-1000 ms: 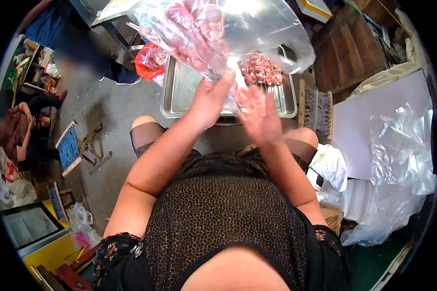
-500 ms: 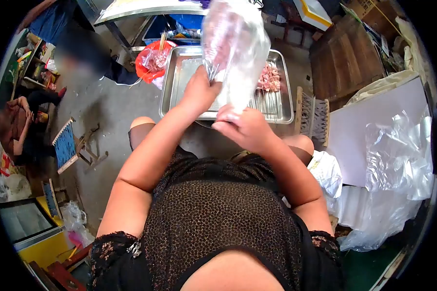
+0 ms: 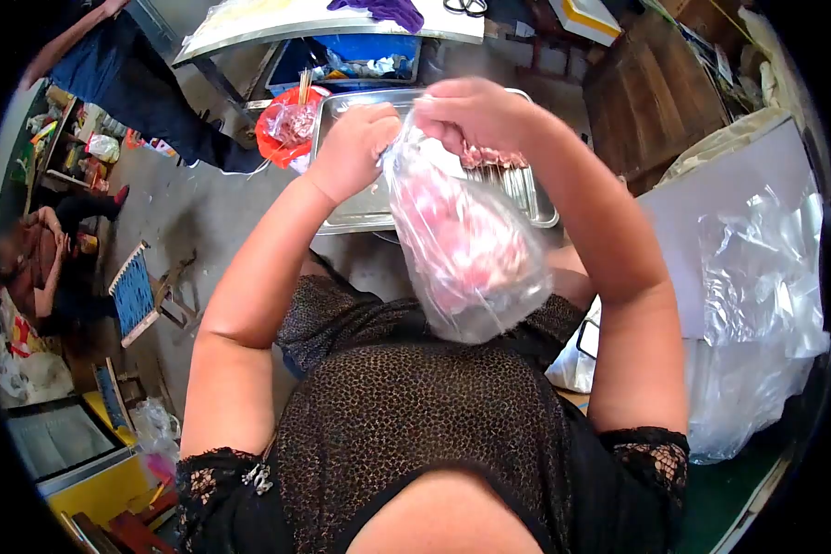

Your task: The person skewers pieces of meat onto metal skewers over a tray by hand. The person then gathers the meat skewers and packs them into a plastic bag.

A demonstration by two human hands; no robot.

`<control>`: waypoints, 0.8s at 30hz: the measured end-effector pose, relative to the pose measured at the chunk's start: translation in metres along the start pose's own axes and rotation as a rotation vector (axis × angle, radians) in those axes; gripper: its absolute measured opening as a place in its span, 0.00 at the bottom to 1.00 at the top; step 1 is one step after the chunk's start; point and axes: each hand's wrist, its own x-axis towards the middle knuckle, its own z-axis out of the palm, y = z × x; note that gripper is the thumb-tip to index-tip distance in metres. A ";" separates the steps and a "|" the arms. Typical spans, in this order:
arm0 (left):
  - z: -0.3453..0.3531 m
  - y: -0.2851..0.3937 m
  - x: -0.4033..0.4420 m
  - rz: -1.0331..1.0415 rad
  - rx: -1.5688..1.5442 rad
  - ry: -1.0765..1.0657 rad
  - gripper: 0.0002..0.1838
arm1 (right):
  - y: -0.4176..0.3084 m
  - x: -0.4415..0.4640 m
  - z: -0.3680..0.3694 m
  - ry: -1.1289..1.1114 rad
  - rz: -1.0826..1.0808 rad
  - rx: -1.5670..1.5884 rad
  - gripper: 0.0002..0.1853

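Observation:
A clear plastic bag [image 3: 462,245] with pink meat inside hangs tilted over my lap. My left hand [image 3: 358,148] is closed on the gathered neck of the bag. Beside it, my right hand [image 3: 475,111] also grips the bag's top, its fingers curled and partly hidden. Behind both hands lies a metal tray [image 3: 342,217], partly covered by them and the bag. Several meat skewers [image 3: 503,166] rest in the tray's right side, their sticks toward me.
Left of the tray stands a red basin [image 3: 272,129] with meat and sticks. A blue crate [image 3: 351,60] sits under a white table [image 3: 268,23]. Two people are at the left. A blue woven stool [image 3: 134,291] stands there; plastic sheets [image 3: 762,277] lie at right.
The bag has swung down from above the tray to hang over my lap. My right hand has moved up and forward to the bag's neck, beside my left hand.

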 end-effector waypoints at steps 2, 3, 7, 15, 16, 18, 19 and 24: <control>0.005 -0.007 -0.005 -0.177 -0.344 -0.063 0.10 | 0.040 0.004 -0.001 0.019 -0.090 0.273 0.14; 0.024 -0.010 -0.013 -0.241 -0.338 -0.008 0.12 | 0.043 -0.002 0.011 0.142 -0.114 0.346 0.13; 0.024 0.020 -0.009 -0.724 -0.815 -0.002 0.17 | 0.077 -0.001 0.032 0.145 -0.302 0.741 0.09; 0.062 0.032 -0.022 -1.084 -1.479 0.456 0.14 | 0.081 -0.006 0.070 0.553 -0.250 0.378 0.15; 0.063 0.035 -0.025 -1.094 -1.474 0.511 0.15 | 0.078 -0.005 0.074 0.583 -0.263 0.412 0.16; 0.065 0.037 -0.034 -1.052 -1.445 0.489 0.13 | 0.082 -0.002 0.076 0.603 -0.276 0.456 0.16; 0.066 0.037 -0.038 -1.008 -1.416 0.471 0.11 | 0.083 0.000 0.078 0.621 -0.290 0.498 0.15; 0.068 0.041 -0.046 -1.064 -1.472 0.582 0.09 | 0.079 -0.014 0.128 0.559 -0.541 -0.478 0.20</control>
